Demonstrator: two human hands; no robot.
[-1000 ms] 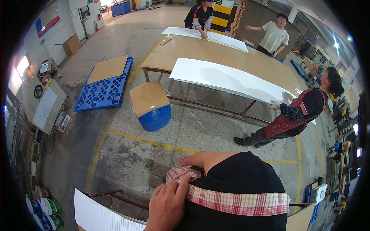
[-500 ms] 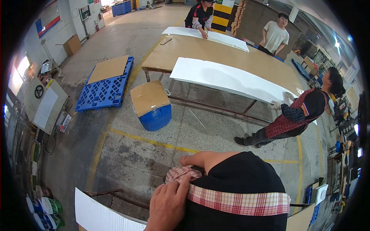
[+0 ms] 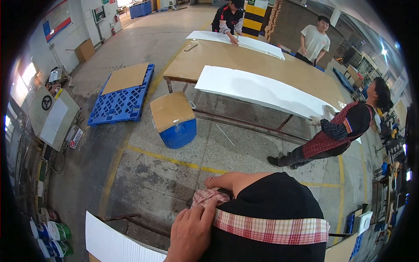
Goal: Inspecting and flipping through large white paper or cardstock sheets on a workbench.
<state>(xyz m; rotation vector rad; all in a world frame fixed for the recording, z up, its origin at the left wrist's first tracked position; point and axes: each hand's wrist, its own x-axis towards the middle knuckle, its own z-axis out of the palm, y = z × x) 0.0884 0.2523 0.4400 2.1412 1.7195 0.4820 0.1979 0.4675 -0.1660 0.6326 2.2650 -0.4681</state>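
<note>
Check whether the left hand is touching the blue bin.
Apart. The head view plainly shows floor, crossed by a yellow line, between the left hand and the blue bin.

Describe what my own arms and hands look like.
The left hand is bare, with no glove or sleeve in view. The right arm has a short black sleeve, a bare forearm and a thin band near the wrist. Little of the right hand shows. A red-and-cream plaid strip crosses the black clothing.
</note>
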